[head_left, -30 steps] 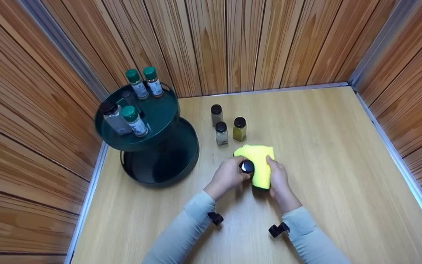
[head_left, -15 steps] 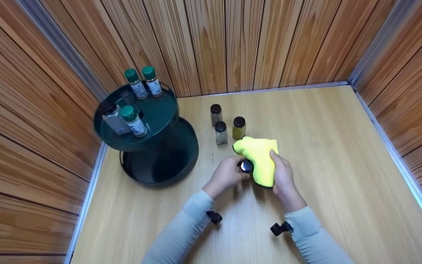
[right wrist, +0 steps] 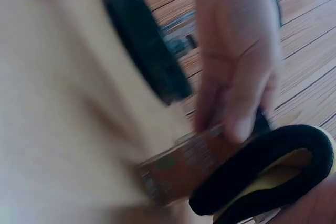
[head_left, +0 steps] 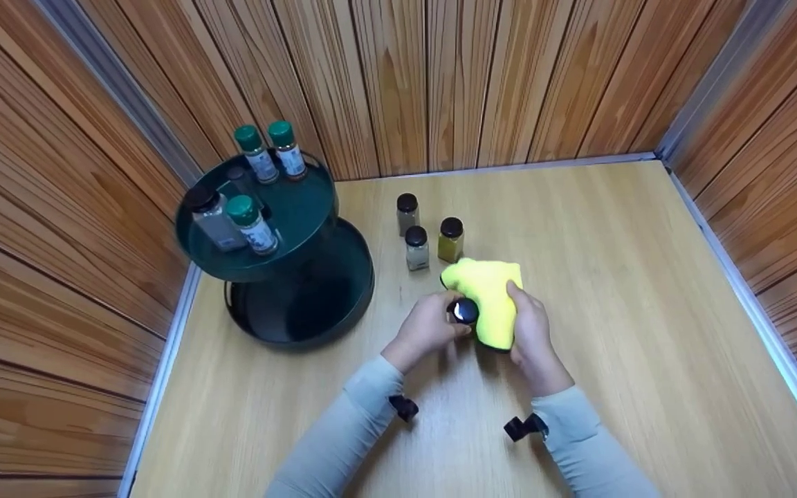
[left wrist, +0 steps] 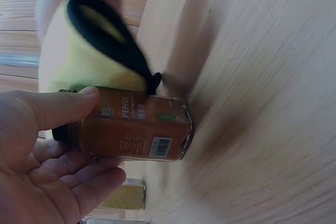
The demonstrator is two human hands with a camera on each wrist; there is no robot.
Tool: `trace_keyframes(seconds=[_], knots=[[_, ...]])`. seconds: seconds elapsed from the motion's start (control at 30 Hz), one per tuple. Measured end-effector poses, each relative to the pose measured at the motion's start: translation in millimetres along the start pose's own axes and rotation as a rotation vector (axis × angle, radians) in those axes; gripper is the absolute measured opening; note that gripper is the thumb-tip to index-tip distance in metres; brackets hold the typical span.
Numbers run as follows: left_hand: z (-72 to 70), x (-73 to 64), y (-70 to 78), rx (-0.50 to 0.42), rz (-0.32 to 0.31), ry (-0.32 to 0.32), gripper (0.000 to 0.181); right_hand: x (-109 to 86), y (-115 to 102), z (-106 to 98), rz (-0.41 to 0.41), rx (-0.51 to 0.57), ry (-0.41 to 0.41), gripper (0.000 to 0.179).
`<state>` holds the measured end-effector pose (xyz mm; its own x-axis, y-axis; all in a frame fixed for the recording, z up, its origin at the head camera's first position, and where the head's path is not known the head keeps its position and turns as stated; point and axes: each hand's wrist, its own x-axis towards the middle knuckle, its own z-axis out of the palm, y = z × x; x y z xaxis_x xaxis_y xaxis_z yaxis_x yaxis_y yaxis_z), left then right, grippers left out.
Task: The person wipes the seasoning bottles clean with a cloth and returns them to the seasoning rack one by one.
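Observation:
My left hand (head_left: 427, 326) grips a glass spice jar with a black cap (head_left: 465, 310). In the left wrist view the pepper jar (left wrist: 139, 124) shows reddish-brown contents and a printed label with a barcode, its base just over the table. Thumb on one face, fingers on the other, the hand holds it near the cap. A folded yellow cloth (head_left: 497, 297) with dark edging is in my right hand (head_left: 534, 332), thumb on top. The cloth lies against the jar's side; part of the jar is hidden behind it.
Three black-capped spice jars, one grey-brown (head_left: 407, 216), one pale (head_left: 417, 250) and one olive-yellow (head_left: 450, 242), stand beyond the hands. To the left, a dark green two-tier round rack (head_left: 301, 221) bears green-capped bottles (head_left: 258, 234) and a larger black-capped jar (head_left: 217, 225). Wood-panel walls enclose the table.
The cloth and right hand have shifted slightly up and to the right along the jar, mostly in the first half second. The left hand keeps its grip on the jar, almost still.

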<state>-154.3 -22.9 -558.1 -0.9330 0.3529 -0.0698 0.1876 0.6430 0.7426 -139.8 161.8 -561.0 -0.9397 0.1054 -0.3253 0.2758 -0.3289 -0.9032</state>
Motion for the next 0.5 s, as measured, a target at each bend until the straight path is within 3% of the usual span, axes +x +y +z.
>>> trace_keyframes(seconds=[0.17,0.5], knots=[[1.0,0.0,-1.5,-0.018,0.013,0.012,0.048,-5.5,-12,6,-0.059,0.065,-0.032,0.045],[13.2,-4.0,-11.7,-0.089,0.018,0.063,0.049,-5.1,-11,-2,-0.059,0.097,-0.076,0.044]])
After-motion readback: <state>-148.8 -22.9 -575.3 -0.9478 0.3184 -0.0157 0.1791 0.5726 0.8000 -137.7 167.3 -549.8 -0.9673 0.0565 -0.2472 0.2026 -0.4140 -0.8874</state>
